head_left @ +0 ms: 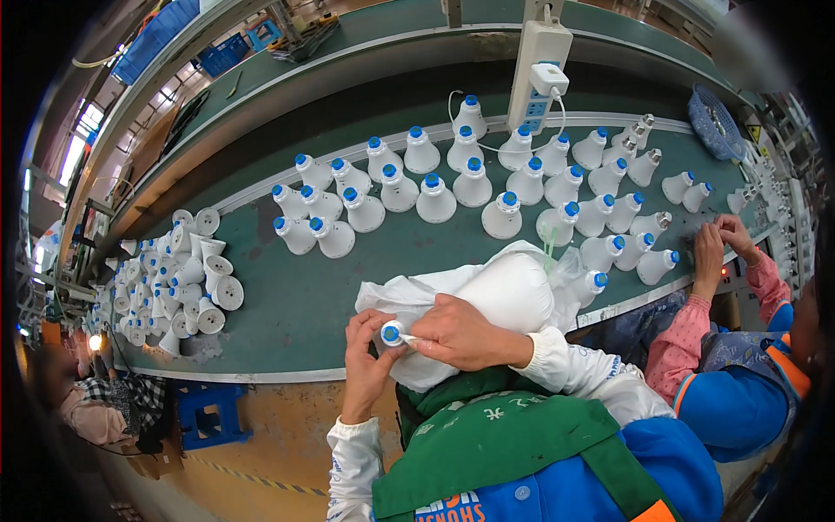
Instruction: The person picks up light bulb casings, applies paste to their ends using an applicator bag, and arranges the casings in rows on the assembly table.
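The long green worktop [296,304] is running right across in front of us, and white cone-shaped bulb housings are crowding it: a jumbled heap [228,293] is lying to the left, and blue-topped rows [436,202] are standing along the middle. Over on the right, a co-worker's hands [709,252] are busying themselves at the worktop's edge.

Containers now! The big white plastic bag [513,291] is bulging on the near edge, under the worker's right forearm, its filling hidden from me. Up at the far left, a blue crate [156,39] is sitting high, its inside out of my sight. At the far right, a blue mesh basket [706,139] is holding small pieces, too tiny for me to name.

And here's the close work! The left hand [370,352] is grasping one bulb housing [391,334] just in front of the bag, its blue top facing us. The right hand [465,331] is pinching a little white tip [412,340] right by that blue top; whether they're touching, I can't tell. Doing this well, I'd judge, is about bracing the housing firmly in the left fingers, guiding the tip with light, even pressure, and turning the housing rather than twisting the wrist.
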{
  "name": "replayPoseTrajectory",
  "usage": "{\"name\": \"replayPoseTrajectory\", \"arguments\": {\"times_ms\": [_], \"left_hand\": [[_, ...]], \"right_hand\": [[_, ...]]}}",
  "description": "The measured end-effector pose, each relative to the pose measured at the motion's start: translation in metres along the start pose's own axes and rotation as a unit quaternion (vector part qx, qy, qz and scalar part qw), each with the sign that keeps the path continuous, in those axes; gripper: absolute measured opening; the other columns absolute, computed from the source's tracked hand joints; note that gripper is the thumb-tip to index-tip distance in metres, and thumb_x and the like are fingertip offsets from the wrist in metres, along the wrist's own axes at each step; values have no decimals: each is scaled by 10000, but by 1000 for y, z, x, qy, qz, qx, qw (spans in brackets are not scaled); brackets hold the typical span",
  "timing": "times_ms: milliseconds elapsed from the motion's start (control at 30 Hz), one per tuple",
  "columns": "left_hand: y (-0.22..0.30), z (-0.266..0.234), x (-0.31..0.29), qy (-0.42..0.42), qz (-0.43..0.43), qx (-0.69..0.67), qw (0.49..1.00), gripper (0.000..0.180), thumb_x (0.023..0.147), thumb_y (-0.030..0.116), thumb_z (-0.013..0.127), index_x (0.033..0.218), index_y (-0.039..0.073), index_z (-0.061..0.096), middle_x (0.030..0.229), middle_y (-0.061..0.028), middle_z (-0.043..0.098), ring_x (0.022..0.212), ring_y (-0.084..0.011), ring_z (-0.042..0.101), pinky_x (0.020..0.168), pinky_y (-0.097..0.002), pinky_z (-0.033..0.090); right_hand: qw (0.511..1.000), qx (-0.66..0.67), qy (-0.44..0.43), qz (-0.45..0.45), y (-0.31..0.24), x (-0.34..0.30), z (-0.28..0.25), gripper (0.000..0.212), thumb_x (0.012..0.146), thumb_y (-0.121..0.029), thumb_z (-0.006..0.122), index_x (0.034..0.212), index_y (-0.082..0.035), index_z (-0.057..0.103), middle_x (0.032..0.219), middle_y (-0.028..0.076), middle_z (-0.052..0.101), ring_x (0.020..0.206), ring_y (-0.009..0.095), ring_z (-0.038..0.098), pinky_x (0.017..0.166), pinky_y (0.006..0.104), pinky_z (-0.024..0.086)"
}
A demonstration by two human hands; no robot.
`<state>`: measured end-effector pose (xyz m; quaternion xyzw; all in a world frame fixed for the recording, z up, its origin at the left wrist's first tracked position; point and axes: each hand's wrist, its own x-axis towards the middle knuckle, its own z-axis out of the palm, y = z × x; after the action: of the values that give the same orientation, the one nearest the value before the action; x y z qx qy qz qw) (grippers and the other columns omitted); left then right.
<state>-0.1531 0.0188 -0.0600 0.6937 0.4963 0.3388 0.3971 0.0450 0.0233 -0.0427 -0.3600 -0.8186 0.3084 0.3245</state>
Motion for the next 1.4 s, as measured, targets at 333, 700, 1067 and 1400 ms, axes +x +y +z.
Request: {"name": "replayPoseTrajectory", "arguments": {"times_ms": [333, 700, 1067, 1400], "left_hand": [[3, -2, 0, -5, -22, -37, 999, 446, 615, 40, 726, 1031, 59, 567, 1095, -68, 495, 1077, -234, 449, 912, -336, 366], [-1, -3, 2, -29, -10, -46, 998, 456, 612, 46, 729, 1036, 63, 562, 1095, -58, 496, 1017, -208, 452, 870, -323, 374], [4, -2, 2, -23, -52, -85, 995, 553, 602, 22, 718, 1122, 72, 535, 1082, -63, 490, 1000, -210, 457, 883, -326, 372], [1, -2, 2, -21, -21, -46, 998, 538, 602, 30, 720, 1110, 63, 545, 1138, -74, 485, 1055, -223, 455, 911, -330, 365]], "right_hand": [[1000, -11, -1, -1, -2, 2, -1, 218, 814, -195, 524, 640, -65, 517, 567, 101, 520, 569, 285, 512, 661, 374, 358], [1000, -2, 11, -1, 0, 1, 1, 166, 791, -180, 526, 663, -76, 510, 585, 82, 501, 568, 275, 464, 654, 362, 348], [1000, -9, 7, -10, 6, -2, 5, 168, 792, -186, 528, 667, -86, 475, 597, 56, 468, 560, 262, 427, 648, 353, 336], [1000, -15, 15, -19, 5, -3, 5, 140, 776, -177, 533, 686, -77, 493, 613, 60, 490, 562, 265, 438, 649, 356, 345]]}}
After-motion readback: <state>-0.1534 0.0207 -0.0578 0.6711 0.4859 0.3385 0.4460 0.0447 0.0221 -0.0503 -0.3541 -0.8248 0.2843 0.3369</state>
